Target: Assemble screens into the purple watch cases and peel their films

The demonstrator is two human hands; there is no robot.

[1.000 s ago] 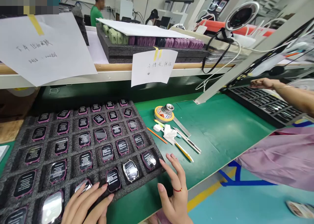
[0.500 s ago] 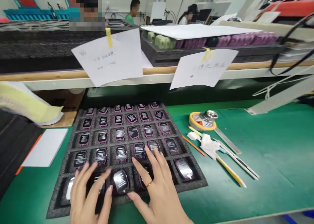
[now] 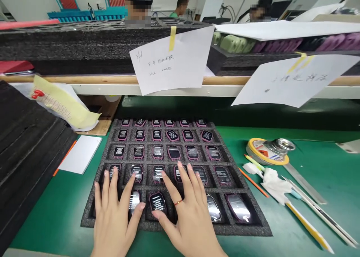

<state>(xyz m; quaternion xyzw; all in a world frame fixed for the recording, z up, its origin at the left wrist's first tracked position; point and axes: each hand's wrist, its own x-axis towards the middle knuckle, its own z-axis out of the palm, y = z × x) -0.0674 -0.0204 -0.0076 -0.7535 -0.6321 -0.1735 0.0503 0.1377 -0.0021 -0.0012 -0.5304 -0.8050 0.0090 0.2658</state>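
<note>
At the left edge, a black foam stack point(image 3: 28, 167) stands on the green bench point(image 3: 53, 219); a white pad point(image 3: 80, 154) lies just beside it. The left hand point(image 3: 112, 214) is over the front-left cells of the foam tray point(image 3: 236, 229), which occupies the lower center of the frame. Its fingers are extended and slightly spread, thumb apart, pinching nothing. In the gap between the two thumbs, in the front row, lies a purple-rimmed watch point(image 3: 158, 203). Its long axis runs roughly up the frame, top tilted slightly left. The right hand point(image 3: 191, 215) is nearer: its thumb tip overlaps the watch's lower edge, though contact cannot be confirmed. The right fingers are also spread, holding nothing visible. Farther right is a yellow tape roll point(image 3: 254, 154). Compared with half a second ago, the right hand sits farther left relative to the tray, exposing the pale-rimmed watch point(image 3: 214, 209); the left fingertips reach deeper, overlapping the second row.
</note>
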